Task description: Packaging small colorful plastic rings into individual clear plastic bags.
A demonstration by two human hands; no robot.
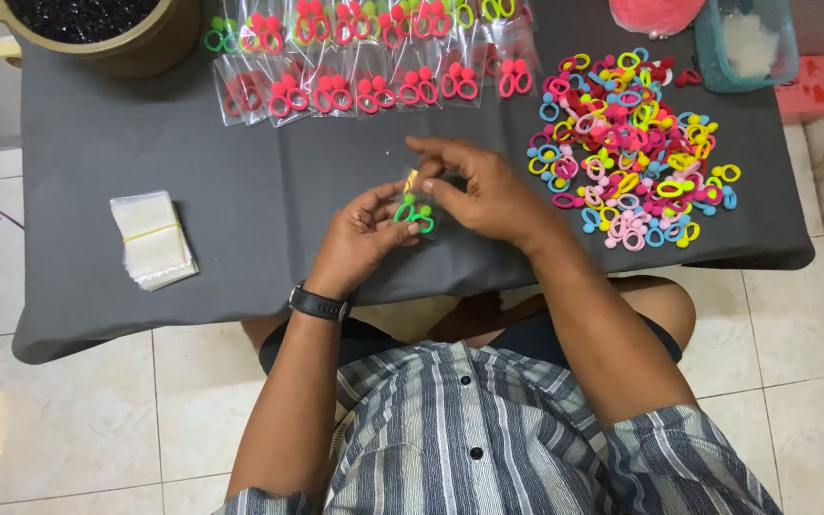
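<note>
Green hair ties (pixel 416 214) inside a small clear bag (pixel 419 202) sit right between your two hands, held just above the dark grey table cloth (pixel 259 191) near the middle of the near edge. Going left to right: off on the left you've got a stack of empty clear bags (pixel 152 239) with a band around it, well apart from your hands. Far left corner has a round tub (pixel 121 38) full of dark stuff. Along the far edge, rows of packed bags (pixel 364 67) with red, pink and a few green ties are laid out flat.

Then your left hand (pixel 360 234), watch on the wrist, fingers pressed together and pinching the near-left side of the bag. Your right hand (pixel 484 191) comes in from the right, thumb and fingertips closed on the bag's top part, other fingers spread a bit over it.

Right of that is the big loose pile of ties (pixel 627 143), pink, yellow, blue, all mixed up. Far right corner holds a teal plastic container (pixel 746 43), with something pink (pixel 655 14) just beside it.
</note>
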